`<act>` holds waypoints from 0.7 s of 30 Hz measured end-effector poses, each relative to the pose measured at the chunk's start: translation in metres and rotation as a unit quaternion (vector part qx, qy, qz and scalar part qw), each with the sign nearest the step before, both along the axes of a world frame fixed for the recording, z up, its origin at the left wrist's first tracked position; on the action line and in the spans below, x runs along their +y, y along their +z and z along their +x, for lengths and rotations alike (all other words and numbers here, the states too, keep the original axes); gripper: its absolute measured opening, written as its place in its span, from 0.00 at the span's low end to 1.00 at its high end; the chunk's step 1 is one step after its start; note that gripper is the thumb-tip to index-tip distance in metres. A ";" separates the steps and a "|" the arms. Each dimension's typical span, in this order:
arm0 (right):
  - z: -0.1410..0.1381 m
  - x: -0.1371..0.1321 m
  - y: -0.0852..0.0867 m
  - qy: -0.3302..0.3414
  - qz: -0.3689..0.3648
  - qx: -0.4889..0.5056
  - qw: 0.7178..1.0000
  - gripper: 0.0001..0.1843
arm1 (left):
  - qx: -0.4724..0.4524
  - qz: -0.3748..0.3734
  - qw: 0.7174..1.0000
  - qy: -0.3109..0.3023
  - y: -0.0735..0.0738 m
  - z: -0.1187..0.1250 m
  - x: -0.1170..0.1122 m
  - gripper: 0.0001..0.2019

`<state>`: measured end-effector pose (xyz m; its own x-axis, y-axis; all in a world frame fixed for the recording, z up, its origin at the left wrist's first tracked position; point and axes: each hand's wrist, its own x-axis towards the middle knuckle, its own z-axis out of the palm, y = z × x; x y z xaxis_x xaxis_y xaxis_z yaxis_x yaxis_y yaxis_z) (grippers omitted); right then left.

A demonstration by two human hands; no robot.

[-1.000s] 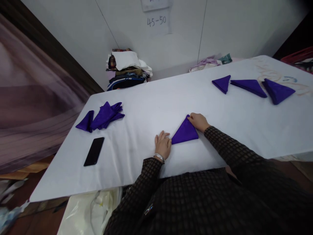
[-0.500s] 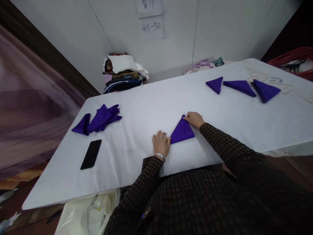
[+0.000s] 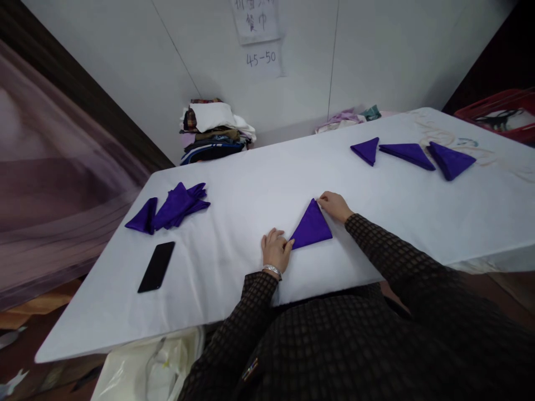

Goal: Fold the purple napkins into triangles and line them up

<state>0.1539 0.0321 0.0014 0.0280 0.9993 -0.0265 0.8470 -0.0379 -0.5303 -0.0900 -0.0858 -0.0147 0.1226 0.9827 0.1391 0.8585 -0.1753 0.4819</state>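
A purple cloth napkin (image 3: pixel 312 225), folded into a triangle, lies flat on the white table in front of me. My left hand (image 3: pixel 276 252), with a silver bracelet at the wrist, rests on the table at the napkin's left corner. Its fingers are apart and the thumb side touches that corner. At the top tip, my right hand (image 3: pixel 333 205) has thumb and fingertips pinched together on the napkin's edge. What lies under the right fingertips is partly hidden.
Purple folded napkins (image 3: pixel 407 155) lie in a row at the back right. A heap of purple napkins (image 3: pixel 178 205) and a black phone (image 3: pixel 156 267) are at left. Folded clothes (image 3: pixel 217 133) are stacked behind the table (image 3: pixel 251 189). A red basket (image 3: pixel 497 114) stands far right.
The view has tilted up slightly, so everything sits a little lower. My right fingertips have shifted slightly towards the outer edge of the napkin's tip. My left hand stays at the left corner.
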 end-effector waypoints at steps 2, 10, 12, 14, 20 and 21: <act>0.001 0.000 0.002 -0.011 0.008 0.051 0.999 0.15 | -0.003 0.003 1.000 -0.002 -0.001 0.000 0.000 0.12; -0.004 0.028 0.014 0.075 -0.046 0.022 0.996 0.15 | 0.000 -0.005 1.000 0.000 0.002 0.000 0.000 0.12; -0.006 0.032 0.012 0.082 -0.049 0.024 0.995 0.12 | 0.003 -0.003 1.000 -0.001 0.001 -0.001 0.000 0.12; -0.007 0.033 0.010 0.084 -0.047 0.025 0.995 0.10 | 0.004 0.000 1.000 -0.002 0.000 -0.001 0.000 0.12; -0.001 0.026 0.004 0.073 -0.033 0.022 0.997 0.11 | 0.002 0.003 1.000 -0.006 -0.001 -0.002 0.000 0.11; 0.000 0.026 0.004 0.072 -0.033 0.019 0.997 0.12 | 0.002 0.002 1.000 -0.006 -0.001 -0.002 0.000 0.11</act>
